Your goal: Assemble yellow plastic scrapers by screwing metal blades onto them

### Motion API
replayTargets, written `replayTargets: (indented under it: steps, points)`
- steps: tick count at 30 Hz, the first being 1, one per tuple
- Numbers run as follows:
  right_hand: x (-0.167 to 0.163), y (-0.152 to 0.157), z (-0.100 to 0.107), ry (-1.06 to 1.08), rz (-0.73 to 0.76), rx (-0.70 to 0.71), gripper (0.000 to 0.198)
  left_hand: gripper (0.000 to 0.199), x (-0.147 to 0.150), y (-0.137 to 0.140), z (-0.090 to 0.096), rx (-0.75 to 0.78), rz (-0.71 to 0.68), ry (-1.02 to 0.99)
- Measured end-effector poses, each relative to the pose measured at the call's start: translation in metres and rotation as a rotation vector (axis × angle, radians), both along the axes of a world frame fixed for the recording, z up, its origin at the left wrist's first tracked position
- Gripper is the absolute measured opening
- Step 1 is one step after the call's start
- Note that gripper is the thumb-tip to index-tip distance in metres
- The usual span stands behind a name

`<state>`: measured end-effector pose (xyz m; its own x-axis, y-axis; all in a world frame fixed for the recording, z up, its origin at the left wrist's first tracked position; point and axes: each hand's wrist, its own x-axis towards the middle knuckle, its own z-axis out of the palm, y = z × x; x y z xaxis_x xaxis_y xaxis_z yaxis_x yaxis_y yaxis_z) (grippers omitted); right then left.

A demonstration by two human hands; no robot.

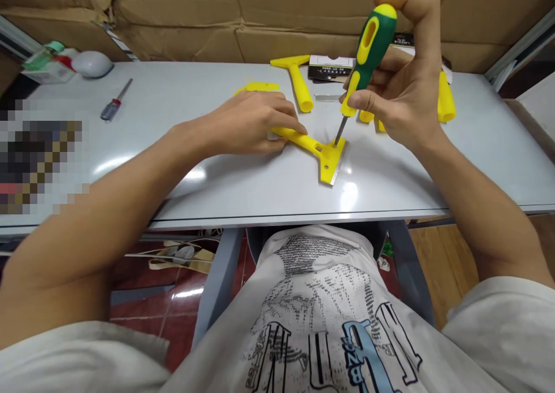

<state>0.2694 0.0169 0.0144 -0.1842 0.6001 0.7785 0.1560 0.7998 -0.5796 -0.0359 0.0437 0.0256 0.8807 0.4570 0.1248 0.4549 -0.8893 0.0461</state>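
1 wht shirt (318, 300), 2 screwdrivers (373, 52), 1 in R hand (410, 95)

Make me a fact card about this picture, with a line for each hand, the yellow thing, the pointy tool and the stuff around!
Left hand: holds the yellow scraper by its handle
Right hand: grips the green-and-yellow screwdriver
Screwdriver tip: pointing down at the scraper's head
Scraper's far end: shows a metal edge
Behind the hands: T-shaped yellow piece, black-and-white box, thin metal strip
Off to the left: small screwdriver
Surface: shiny white table
At the back: brown cardboard
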Motion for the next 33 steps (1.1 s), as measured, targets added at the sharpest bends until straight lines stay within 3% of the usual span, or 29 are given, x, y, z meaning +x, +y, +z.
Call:
replayTargets:
  steps: [3,5,9,15,20,26,28,31,33]
  points:
    - [0.003,0.017,-0.010,-0.010,-0.018,0.106,0.095,0.043,-0.001,0.002,-0.002,-0.028,-0.017,-0.053]
    - [0.003,0.019,-0.012,-0.048,-0.057,0.082,0.098,0.044,-0.002,0.004,-0.003,-0.033,-0.024,-0.069]
    - [0.001,0.007,-0.006,-0.067,-0.049,0.001,0.091,0.048,-0.002,0.004,-0.003,0.001,-0.044,-0.045]
    - [0.001,0.007,-0.009,-0.058,0.030,0.059,0.084,0.048,-0.002,0.003,-0.003,0.009,-0.042,-0.040]
    - [0.000,0.008,-0.010,-0.079,0.001,0.027,0.094,0.043,-0.003,0.005,-0.004,-0.052,-0.036,-0.093]
    - [-0.001,-0.002,-0.003,-0.018,0.142,-0.001,0.080,0.040,-0.002,0.003,-0.003,-0.073,-0.022,-0.096]
    - [-0.001,0.007,-0.009,-0.012,0.139,-0.018,0.088,0.041,-0.002,0.003,-0.003,-0.064,-0.019,-0.086]
    - [-0.003,0.032,-0.027,0.054,0.141,-0.030,0.121,0.044,-0.002,0.003,-0.002,-0.045,-0.019,-0.069]
    - [-0.006,0.047,-0.038,0.122,0.149,-0.035,0.131,0.046,-0.003,0.003,-0.001,-0.028,-0.028,-0.045]
